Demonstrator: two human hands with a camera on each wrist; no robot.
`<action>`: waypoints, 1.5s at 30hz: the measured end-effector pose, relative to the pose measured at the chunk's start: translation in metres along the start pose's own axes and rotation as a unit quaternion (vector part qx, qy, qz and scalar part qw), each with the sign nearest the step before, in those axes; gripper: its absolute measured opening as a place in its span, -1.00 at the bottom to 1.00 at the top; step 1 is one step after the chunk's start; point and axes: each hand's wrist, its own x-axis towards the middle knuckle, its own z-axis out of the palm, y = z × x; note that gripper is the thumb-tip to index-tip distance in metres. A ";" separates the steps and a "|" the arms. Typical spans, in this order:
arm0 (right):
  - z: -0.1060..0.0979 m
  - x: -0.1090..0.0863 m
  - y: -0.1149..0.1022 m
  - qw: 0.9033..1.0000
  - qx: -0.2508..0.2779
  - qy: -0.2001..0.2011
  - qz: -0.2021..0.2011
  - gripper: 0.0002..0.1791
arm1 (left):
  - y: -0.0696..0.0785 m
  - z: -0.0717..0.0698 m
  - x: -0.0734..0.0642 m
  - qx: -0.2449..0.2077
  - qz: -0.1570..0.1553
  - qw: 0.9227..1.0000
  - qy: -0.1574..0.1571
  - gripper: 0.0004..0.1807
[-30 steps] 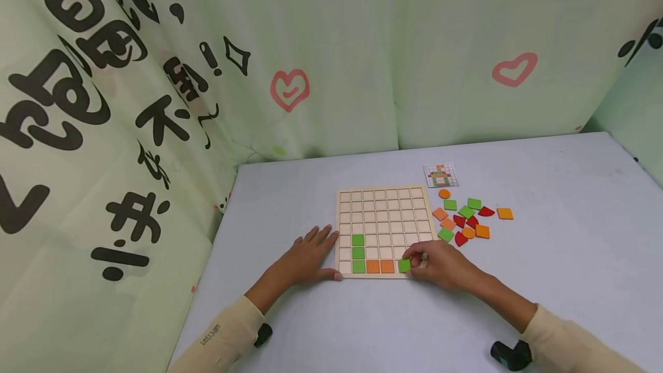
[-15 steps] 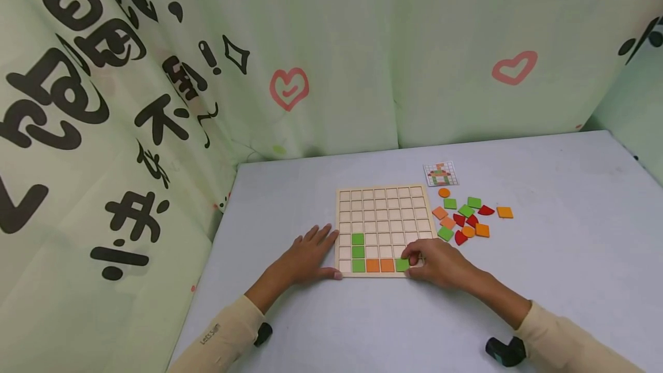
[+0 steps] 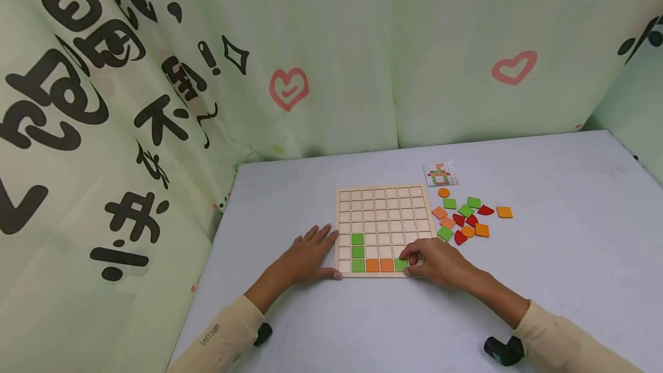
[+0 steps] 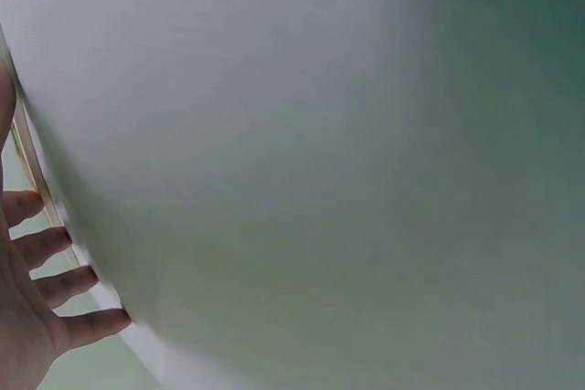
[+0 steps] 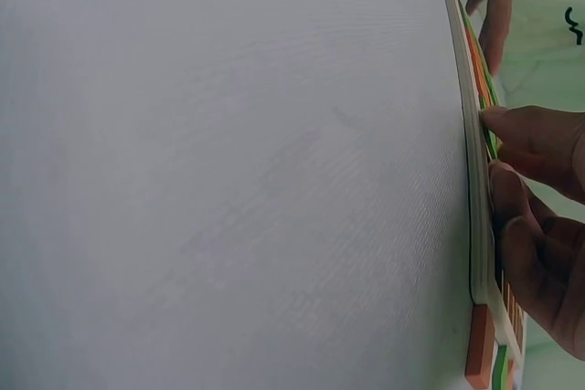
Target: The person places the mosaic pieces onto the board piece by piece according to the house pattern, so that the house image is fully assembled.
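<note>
A wooden grid board (image 3: 384, 229) lies on the table, its near-left squares holding a column of green tiles (image 3: 358, 252) and two orange tiles (image 3: 380, 265) in the bottom row. To the right of the orange pair, my right hand (image 3: 437, 261) pinches a green square tile (image 3: 400, 265) in the bottom row, thumb and fingertips at its right side. In the right wrist view, the fingers come down close over the board's edge. My left hand (image 3: 308, 258) lies with spread fingers against the board's left edge, thumb at the near-left corner.
Right of the board lie loose green squares (image 3: 449, 204), orange pieces (image 3: 481, 230) and red quarter-round pieces (image 3: 486, 210). A small pattern card (image 3: 441, 174) sits behind them. A pale printed curtain (image 3: 342, 73) hangs along the table's back and left.
The green tile has shifted slightly left and now lies squarer in the bottom row beside the orange tiles. The right hand moved slightly left with it; the left hand stays in place.
</note>
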 end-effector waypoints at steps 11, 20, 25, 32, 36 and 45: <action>0.000 0.000 -0.002 1.000 -0.007 0.003 -0.003 -0.68 | 0.000 0.000 0.000 -0.003 -0.001 1.000 -0.001 0.08; -0.008 -0.001 0.007 0.999 0.013 -0.022 -0.041 -0.65 | -0.001 -0.001 -0.002 -0.002 0.006 1.000 0.003 0.08; -0.019 -0.006 0.019 0.997 0.054 -0.038 -0.051 -0.62 | -0.001 -0.002 -0.002 -0.003 0.010 1.000 0.005 0.08; -0.040 -0.010 0.039 0.997 0.080 0.002 -0.017 -0.66 | 0.000 -0.002 -0.002 -0.001 0.009 1.000 0.003 0.08; -0.048 -0.012 0.052 0.997 0.044 0.063 -0.005 -0.73 | -0.001 -0.001 -0.002 0.002 0.010 1.000 0.003 0.08; -0.051 -0.012 0.071 0.990 -0.040 0.132 0.038 -0.69 | -0.001 0.000 -0.001 0.008 0.012 1.000 0.005 0.08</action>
